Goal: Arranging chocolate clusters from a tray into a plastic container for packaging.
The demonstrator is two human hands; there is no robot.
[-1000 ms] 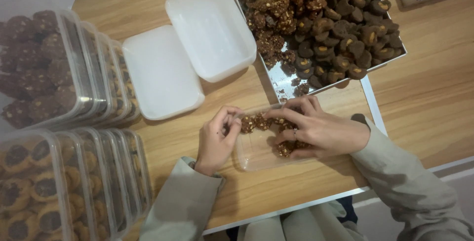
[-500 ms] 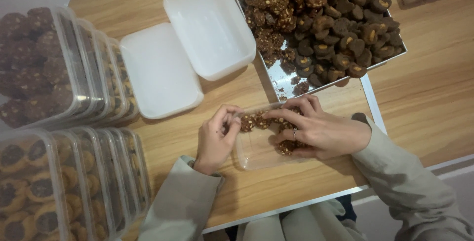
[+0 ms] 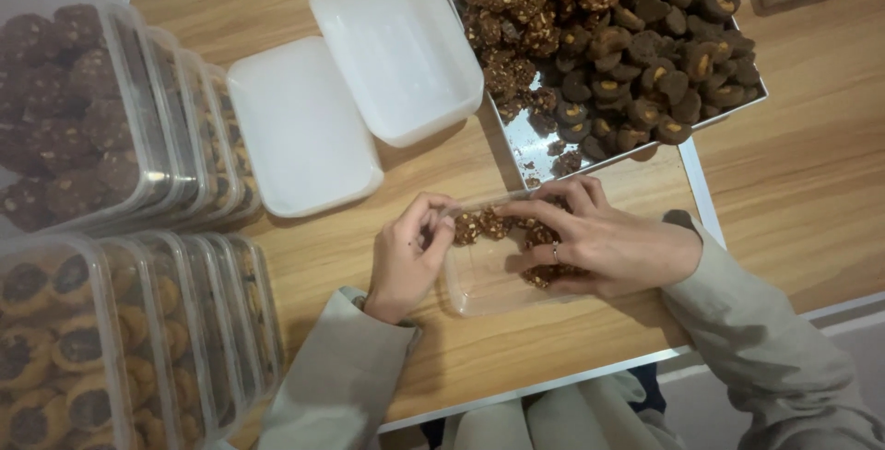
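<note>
Fingers (image 3: 441,222) of the left hand (image 3: 406,261) are pinching a cookie (image 3: 468,226) over the clear box (image 3: 489,275); the right hand (image 3: 599,242) is gripping cookies inside it; few are packed; the tray (image 3: 530,141) is sitting heaped.

Clear cookie-filled tubs (image 3: 111,127) stacked left, two white lids (image 3: 304,132) centre

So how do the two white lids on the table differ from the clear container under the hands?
The white lids are opaque, empty and untouched, lying flat near the filled boxes. The clear container is see-through, holds a few brown cookies, and both the left hand and right hand are on it. All are rounded rectangular plastic.
</note>
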